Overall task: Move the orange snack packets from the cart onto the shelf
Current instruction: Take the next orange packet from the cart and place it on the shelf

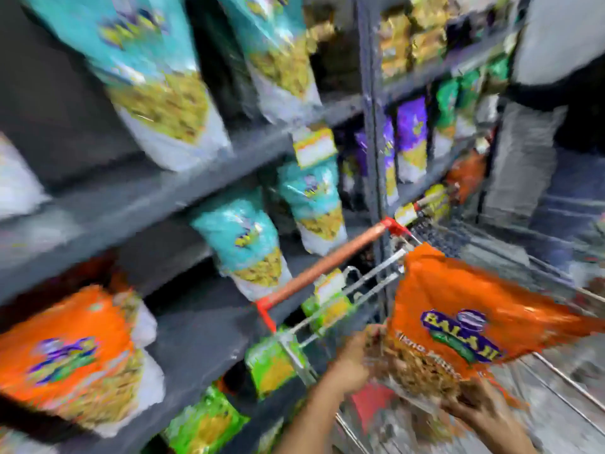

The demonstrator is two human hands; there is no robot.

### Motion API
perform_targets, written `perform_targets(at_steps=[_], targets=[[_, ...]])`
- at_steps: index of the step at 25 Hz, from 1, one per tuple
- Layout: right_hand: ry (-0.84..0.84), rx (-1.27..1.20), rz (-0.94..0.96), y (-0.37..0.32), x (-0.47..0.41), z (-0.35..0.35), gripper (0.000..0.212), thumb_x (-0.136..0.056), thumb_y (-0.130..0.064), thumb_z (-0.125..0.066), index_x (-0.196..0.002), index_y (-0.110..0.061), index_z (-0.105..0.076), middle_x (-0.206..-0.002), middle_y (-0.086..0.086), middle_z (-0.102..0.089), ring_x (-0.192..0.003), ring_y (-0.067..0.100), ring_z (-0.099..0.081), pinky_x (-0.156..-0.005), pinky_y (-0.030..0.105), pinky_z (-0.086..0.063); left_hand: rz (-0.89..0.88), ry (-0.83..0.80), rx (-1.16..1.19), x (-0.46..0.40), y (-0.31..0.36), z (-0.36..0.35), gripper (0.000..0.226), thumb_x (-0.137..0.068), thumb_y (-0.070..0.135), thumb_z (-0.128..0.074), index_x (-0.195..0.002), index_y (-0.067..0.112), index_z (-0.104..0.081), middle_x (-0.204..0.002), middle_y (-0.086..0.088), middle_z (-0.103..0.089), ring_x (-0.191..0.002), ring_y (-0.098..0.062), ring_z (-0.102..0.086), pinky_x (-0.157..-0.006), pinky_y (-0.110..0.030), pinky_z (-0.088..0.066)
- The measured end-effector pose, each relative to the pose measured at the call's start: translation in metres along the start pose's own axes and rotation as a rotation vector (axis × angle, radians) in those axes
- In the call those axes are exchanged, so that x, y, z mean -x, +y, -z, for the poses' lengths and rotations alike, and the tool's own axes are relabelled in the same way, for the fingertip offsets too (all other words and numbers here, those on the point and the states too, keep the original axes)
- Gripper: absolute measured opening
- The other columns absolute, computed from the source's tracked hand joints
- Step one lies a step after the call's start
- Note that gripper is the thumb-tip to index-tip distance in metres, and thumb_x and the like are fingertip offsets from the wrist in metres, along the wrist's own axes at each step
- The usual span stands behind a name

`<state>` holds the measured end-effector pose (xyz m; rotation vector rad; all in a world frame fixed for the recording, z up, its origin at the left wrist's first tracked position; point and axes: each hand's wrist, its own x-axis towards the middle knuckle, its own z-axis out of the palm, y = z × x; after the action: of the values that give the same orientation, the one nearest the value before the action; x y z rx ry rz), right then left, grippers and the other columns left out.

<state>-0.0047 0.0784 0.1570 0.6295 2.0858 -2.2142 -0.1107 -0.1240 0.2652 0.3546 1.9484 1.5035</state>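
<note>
Orange crinkly foil snack packet (458, 322), seemingly gripped by both hands' fingers (465, 404) above the wire cart (556, 388), should go upright beside its shelved twin (72, 352).

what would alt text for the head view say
Two hands, left and right, hold an orange packet over a wire cart beside a grey shelf. Another orange packet already sits on a lower tier at left, with teal packets above; the picture is motion-blurred.

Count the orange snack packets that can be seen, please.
3: one packet held by both hands above the cart, one on the lower left shelf, one blurred farther back. More may be hidden.
</note>
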Motion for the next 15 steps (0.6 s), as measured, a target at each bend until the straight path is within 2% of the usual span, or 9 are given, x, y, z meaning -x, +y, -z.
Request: perform_targets(at_steps=[1,3,4,5,7,9,10,13,15], targets=[[-0.024,-0.016,0.079,-0.039,0.008,-0.014,0.072,-0.047,-0.024,-0.096,-0.103,-0.001,-0.058,-0.105,0.038,-0.063,-0.081,0.012,-0.063,-0.070,0.022,-0.056,-0.083,0.068,0.048,0.018,0.023,0.013,0.034,-0.077,-0.010,-0.067,-0.092,0.020,-0.072,-0.086,0.013,-0.074,-0.080,0.001,-0.066,-0.073,-0.017,-0.055],[-0.099,-0.021,0.287,-0.121,0.034,-0.048,0.035,-0.063,0.012,-0.080,-0.089,0.003,-0.057,-0.087,0.033,-0.063,-0.063,0.000,-0.062,-0.060,0.010,-0.052,-0.220,0.217,0.047,0.069,0.076,0.039,0.044,-0.069,-0.006,-0.077,-0.105,0.018,-0.066,-0.089,0.015,-0.075,-0.085,0.002,-0.066,-0.078,-0.018,-0.053],[-0.136,-0.004,0.374,-0.157,0.052,-0.065,0.031,-0.064,0.014,-0.077,-0.086,0.002,-0.058,-0.082,0.030,-0.063,-0.061,-0.002,-0.062,-0.059,0.008,-0.050,-0.281,0.292,0.029,0.095,0.100,0.051,0.051,-0.068,-0.008,-0.077,-0.110,0.017,-0.060,-0.087,0.020,-0.075,-0.084,0.007,-0.065,-0.077,-0.013,-0.051],[-0.191,0.019,0.468,-0.190,0.066,-0.087,0.033,-0.063,0.006,-0.081,-0.088,0.000,-0.060,-0.085,0.027,-0.066,-0.067,0.001,-0.063,-0.062,0.010,-0.051,-0.340,0.369,0.041,0.128,0.122,0.068,0.055,-0.069,-0.007,-0.077,-0.112,0.019,-0.057,-0.086,0.022,-0.074,-0.084,0.009,-0.065,-0.076,-0.010,-0.050],[-0.250,0.045,0.596,-0.243,0.089,-0.126,0.045,-0.058,-0.006,-0.084,-0.098,-0.004,-0.064,-0.094,0.014,-0.075,-0.082,0.007,-0.068,-0.070,0.013,-0.054,-0.507,0.520,0.027,0.190,0.156,0.096,0.054,-0.063,0.012,-0.083,-0.111,0.024,-0.060,-0.098,0.013,-0.075,-0.094,-0.001,-0.068,-0.084,-0.017,-0.053],[-0.354,0.021,0.723,-0.284,0.114,-0.173,0.051,-0.059,-0.005,-0.078,-0.108,-0.011,-0.065,-0.104,0.000,-0.077,-0.093,0.005,-0.070,-0.077,0.013,-0.055,-0.636,0.683,-0.010,0.248,0.176,0.129,0.052,-0.056,0.029,-0.083,-0.105,0.034,-0.067,-0.104,0.009,-0.075,-0.102,-0.010,-0.069,-0.092,-0.028,-0.054],[-0.400,0.006,0.765,-0.302,0.126,-0.199,0.053,-0.061,-0.004,-0.077,-0.111,-0.016,-0.066,-0.109,-0.003,-0.076,-0.098,0.005,-0.069,-0.080,0.013,-0.055,-0.679,0.743,-0.020,0.275,0.182,0.144,0.047,-0.055,0.033,-0.082,-0.100,0.039,-0.068,-0.100,0.013,-0.076,-0.101,-0.009,-0.069,-0.091,-0.028,-0.055],[-0.564,-0.031,0.841,-0.337,0.159,-0.269,0.055,-0.068,-0.001,-0.075,-0.118,-0.021,-0.064,-0.116,-0.005,-0.073,-0.108,0.007,-0.067,-0.086,0.016,-0.054,-0.756,0.873,-0.040,0.345,0.189,0.183,0.041,-0.054,0.037,-0.081,-0.093,0.038,-0.069,-0.092,0.019,-0.076,-0.094,-0.001,-0.069,-0.087,-0.023,-0.054],[-0.645,-0.026,0.871,-0.350,0.172,-0.316,0.055,-0.069,-0.001,-0.075,-0.119,-0.018,-0.063,-0.117,-0.004,-0.073,-0.110,0.007,-0.066,-0.084,0.013,-0.052,-0.762,0.962,-0.088,0.384,0.182,0.211,0.033,-0.061,0.033,-0.081,-0.092,0.037,-0.070,-0.094,0.017,-0.077,-0.095,-0.002,-0.070,-0.090,-0.028,-0.055]])
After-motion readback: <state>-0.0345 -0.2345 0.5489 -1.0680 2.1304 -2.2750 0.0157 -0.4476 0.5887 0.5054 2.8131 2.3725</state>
